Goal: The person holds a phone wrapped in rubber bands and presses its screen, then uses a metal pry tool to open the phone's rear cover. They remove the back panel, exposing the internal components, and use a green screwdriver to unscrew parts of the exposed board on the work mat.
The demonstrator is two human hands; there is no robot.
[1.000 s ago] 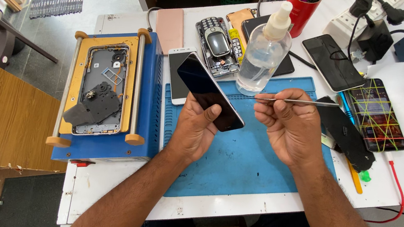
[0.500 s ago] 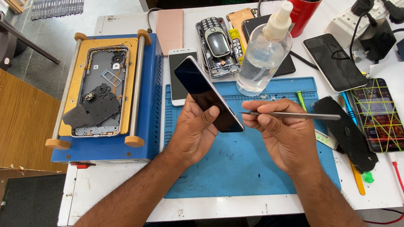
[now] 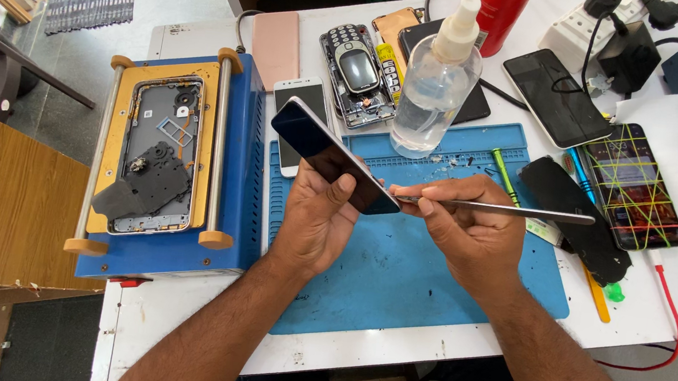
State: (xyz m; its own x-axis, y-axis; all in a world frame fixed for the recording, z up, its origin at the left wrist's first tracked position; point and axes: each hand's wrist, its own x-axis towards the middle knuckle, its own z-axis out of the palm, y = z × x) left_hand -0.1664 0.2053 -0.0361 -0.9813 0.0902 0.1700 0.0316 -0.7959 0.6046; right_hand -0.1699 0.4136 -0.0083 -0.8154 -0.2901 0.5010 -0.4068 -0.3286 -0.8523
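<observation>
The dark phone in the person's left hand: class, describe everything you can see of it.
The dark phone is a slim slab with a glossy black glass face and a thin pale edge. It is held off the blue mat, tilted, its far end toward the upper left. The left hand grips its near end, thumb on the glass. The right hand holds a thin metal tool whose tip meets the phone's near corner.

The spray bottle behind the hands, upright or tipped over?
Upright: the spray bottle stands on the blue mat, nozzle up.

Head-worn view, steeply down over worktable (image 3: 174,324)
</observation>
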